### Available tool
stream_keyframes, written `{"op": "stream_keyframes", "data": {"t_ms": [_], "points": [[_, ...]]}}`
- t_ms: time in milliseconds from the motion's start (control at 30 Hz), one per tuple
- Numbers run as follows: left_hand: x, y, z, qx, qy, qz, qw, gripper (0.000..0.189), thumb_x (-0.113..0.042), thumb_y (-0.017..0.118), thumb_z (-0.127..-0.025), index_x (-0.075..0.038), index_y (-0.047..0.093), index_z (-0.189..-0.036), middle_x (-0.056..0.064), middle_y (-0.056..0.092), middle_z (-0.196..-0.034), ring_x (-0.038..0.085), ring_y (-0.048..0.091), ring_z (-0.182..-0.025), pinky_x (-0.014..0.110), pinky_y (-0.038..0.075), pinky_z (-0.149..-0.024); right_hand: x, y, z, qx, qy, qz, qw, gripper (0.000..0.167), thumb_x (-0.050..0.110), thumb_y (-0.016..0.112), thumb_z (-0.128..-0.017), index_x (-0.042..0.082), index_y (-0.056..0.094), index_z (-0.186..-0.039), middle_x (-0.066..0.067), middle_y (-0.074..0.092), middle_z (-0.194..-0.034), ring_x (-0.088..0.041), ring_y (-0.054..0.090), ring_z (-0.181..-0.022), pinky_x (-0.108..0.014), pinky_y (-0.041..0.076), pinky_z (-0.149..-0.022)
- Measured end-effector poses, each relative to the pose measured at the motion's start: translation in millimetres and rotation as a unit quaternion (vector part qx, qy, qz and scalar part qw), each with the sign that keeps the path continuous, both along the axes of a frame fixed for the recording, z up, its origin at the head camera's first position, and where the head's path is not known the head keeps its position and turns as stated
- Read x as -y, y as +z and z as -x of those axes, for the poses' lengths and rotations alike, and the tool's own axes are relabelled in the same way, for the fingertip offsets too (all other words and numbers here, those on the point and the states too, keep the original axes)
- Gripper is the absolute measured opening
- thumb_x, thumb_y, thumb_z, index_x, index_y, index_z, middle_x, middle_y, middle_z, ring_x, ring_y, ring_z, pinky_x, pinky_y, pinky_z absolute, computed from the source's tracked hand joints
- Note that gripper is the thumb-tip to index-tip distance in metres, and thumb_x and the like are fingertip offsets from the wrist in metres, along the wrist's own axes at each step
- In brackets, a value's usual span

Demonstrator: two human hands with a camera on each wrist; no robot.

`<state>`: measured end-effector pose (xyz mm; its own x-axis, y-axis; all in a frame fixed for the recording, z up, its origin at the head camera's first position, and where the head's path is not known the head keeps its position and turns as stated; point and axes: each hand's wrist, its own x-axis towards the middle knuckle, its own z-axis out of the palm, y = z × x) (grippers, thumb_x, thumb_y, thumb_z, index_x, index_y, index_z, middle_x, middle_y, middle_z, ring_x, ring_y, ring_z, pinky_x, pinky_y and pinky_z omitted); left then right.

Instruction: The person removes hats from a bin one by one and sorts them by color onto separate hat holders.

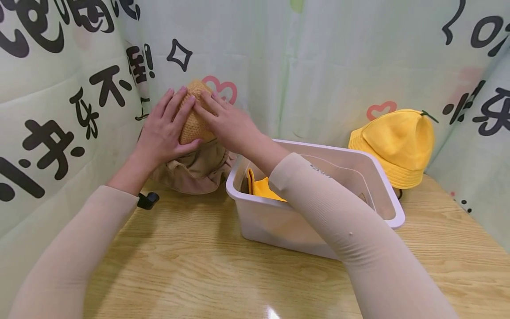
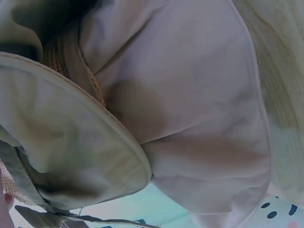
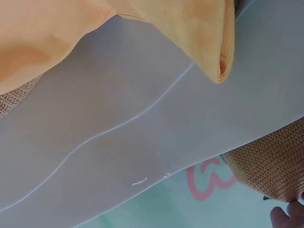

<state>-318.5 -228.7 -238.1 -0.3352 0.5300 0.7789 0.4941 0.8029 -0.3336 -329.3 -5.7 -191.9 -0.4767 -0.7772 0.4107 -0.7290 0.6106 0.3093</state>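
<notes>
Left hand (image 1: 161, 126) and right hand (image 1: 231, 126) partly hide knitted hat (image 1: 193, 127)

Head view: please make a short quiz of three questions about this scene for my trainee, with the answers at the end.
1. In the head view, which thing do the left hand and the right hand both touch?
2. True or false: some yellow fabric lies inside the bin.
3. Fill the gap with left or right: in the head view, the yellow hat outside the bin is nearer the bin's ____ end.

Key:
1. The knit hat.
2. True.
3. Right.
</notes>
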Motion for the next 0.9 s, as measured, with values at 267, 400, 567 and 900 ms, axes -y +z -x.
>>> {"op": "stream_keyframes", "data": {"t_ms": [267, 400, 567, 900], "points": [[-0.6, -6.2, 1.4, 0.004, 0.013, -0.007, 0.9999, 0.088, -0.067, 0.047, -0.090, -0.007, 0.034, -0.153, 0.021, 0.030, -0.159, 0.046, 0.030, -0.142, 0.056, 0.027, -0.117, -1, -2.9, 0.6, 0.009, -0.002, -0.004, 0.9999, 0.058, 0.018, 0.049, -0.105, 0.017, 0.028, -0.159, -0.013, 0.020, -0.165, -0.031, 0.022, -0.151, -0.042, 0.044, -0.108], [-0.6, -8.2, 2.4, 0.004, 0.018, -0.008, 0.9998, 0.087, -0.067, 0.047, -0.090, -0.009, 0.035, -0.153, 0.020, 0.031, -0.158, 0.046, 0.031, -0.142, 0.059, 0.031, -0.113, -2, -3.1, 2.0, 0.025, -0.005, -0.008, 0.9997, 0.060, 0.017, 0.051, -0.104, 0.019, 0.027, -0.159, -0.011, 0.018, -0.166, -0.030, 0.018, -0.153, -0.042, 0.048, -0.103], [-0.9, -9.8, 2.8, 0.012, 0.022, -0.010, 0.9996, 0.086, -0.066, 0.046, -0.089, -0.011, 0.034, -0.154, 0.017, 0.030, -0.160, 0.043, 0.029, -0.144, 0.060, 0.033, -0.111, -3, -3.4, 2.7, 0.040, -0.006, -0.010, 0.9991, 0.060, 0.015, 0.050, -0.104, 0.020, 0.026, -0.159, -0.010, 0.016, -0.167, -0.029, 0.016, -0.153, -0.044, 0.050, -0.100], [0.4, -17.6, 4.7, 0.027, 0.024, -0.008, 0.9993, 0.088, -0.063, 0.051, -0.086, -0.011, 0.032, -0.155, 0.016, 0.027, -0.161, 0.044, 0.025, -0.146, 0.062, 0.030, -0.111, -2, -1.1, 0.7, 0.062, -0.023, -0.041, 0.9970, 0.065, 0.011, 0.051, -0.102, 0.021, 0.023, -0.160, -0.009, 0.013, -0.167, -0.029, 0.012, -0.154, -0.041, 0.051, -0.101]]}}
